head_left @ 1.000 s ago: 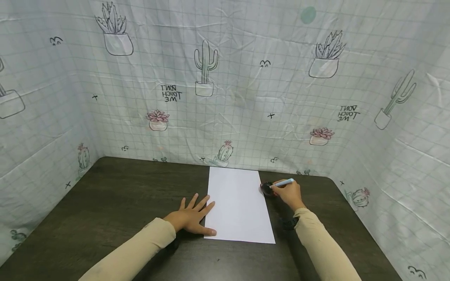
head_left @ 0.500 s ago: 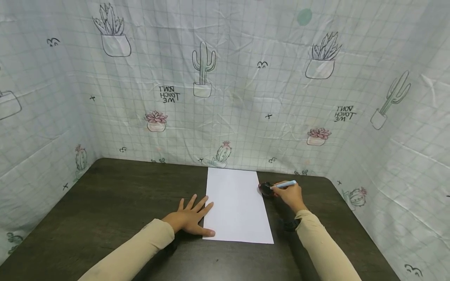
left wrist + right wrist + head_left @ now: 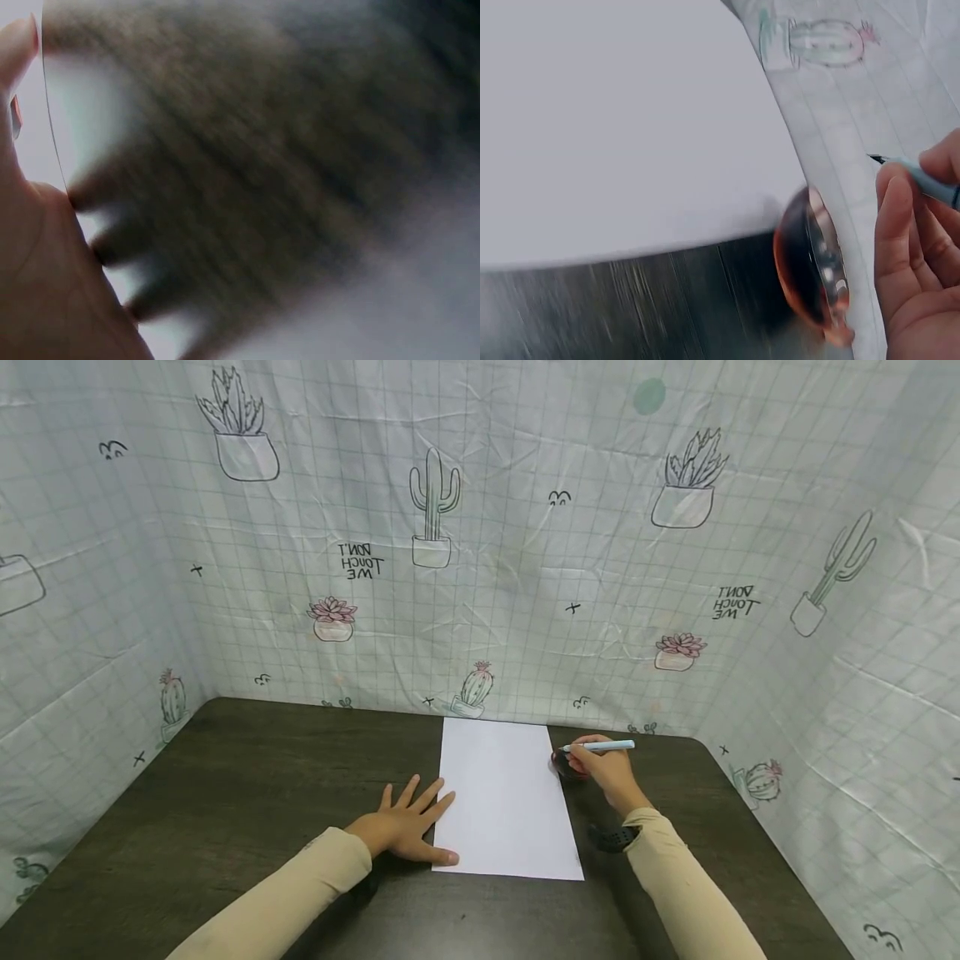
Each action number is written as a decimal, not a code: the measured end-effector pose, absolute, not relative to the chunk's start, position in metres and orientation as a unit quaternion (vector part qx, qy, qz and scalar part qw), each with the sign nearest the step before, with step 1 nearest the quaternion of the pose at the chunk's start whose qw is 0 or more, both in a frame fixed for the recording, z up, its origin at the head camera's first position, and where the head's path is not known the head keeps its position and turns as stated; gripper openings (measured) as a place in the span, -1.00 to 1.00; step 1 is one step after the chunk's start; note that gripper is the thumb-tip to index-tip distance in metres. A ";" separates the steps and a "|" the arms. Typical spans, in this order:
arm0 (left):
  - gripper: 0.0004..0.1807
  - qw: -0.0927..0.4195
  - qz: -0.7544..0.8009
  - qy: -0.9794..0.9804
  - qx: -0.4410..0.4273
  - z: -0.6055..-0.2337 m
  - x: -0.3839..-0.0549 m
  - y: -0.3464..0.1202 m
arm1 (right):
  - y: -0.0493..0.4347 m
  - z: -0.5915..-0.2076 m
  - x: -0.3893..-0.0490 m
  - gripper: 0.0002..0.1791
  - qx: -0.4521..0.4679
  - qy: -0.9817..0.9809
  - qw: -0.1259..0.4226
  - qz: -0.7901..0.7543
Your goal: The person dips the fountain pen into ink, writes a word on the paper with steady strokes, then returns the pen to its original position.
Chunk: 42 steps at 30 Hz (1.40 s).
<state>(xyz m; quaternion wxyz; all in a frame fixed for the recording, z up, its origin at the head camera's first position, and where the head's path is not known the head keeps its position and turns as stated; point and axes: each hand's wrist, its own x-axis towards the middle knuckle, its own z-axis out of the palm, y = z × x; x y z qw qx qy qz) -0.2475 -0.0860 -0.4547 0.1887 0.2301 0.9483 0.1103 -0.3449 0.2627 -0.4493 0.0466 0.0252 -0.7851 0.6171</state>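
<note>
A sheet of white paper (image 3: 502,802) lies upright-wise on the dark table. My left hand (image 3: 408,828) rests on its left edge, fingers spread and straight, the thumb near the lower left corner. Between thumb and fingers my right hand (image 3: 609,772) pinches a light-blue pen (image 3: 617,745) with a dark pointed nib, held almost level. Below the nib, at the paper's right edge, sits a small round dish (image 3: 558,763), dark and glossy with an orange-red rim. The right hand partly hides it in the head view; the right wrist view shows the dish (image 3: 799,262) apart from the fingers.
The dark wooden table (image 3: 300,760) ends at a hanging cloth (image 3: 510,568) printed with cacti, which encloses the back and both sides. A dark band (image 3: 611,837) sits at my right wrist. The left wrist view is mostly blurred.
My right hand has lifted and shifted slightly left, so the pen, slanted before, is nearly level and its nib is over the dish's far side. The left hand and paper stay put.
</note>
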 end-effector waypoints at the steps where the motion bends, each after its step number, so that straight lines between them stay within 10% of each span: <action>1: 0.07 0.189 0.111 0.948 0.230 -0.454 -0.247 -0.086 | 0.260 -0.448 -0.344 -0.64 0.030 -0.781 0.038 0.622; 42: 0.19 0.175 0.116 0.949 0.236 -0.480 -0.263 -0.091 | 0.153 -0.471 -0.352 -0.89 0.049 -0.865 0.021 0.500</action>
